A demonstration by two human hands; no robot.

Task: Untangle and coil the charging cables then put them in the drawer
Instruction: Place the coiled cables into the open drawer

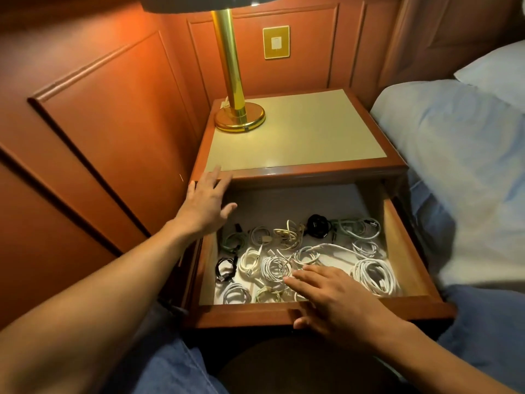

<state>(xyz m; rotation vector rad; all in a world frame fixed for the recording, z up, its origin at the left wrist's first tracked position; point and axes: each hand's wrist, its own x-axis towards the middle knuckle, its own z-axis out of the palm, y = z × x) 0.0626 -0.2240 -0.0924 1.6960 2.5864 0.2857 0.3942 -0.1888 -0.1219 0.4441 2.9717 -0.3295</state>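
The open drawer (406, 260), lower middle of the frame, holds many coiled cables (375, 275), mostly white. The right hand (329, 297) lies flat over the front coils, hiding some. The left hand (206, 203), fingers spread, holds nothing at its upper left corner.

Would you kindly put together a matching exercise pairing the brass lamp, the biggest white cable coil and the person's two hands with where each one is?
Things:
1. brass table lamp with a round base
2. largest white coiled charging cable
3. left hand
4. right hand

Places:
A. reaching over the front rail of the open wooden drawer
B. at the back left of the beige top of the red-brown wooden nightstand
C. inside the drawer, by its right wall
D. at the nightstand's front left corner, fingers spread

Pairs: 1-B, 2-C, 3-D, 4-A
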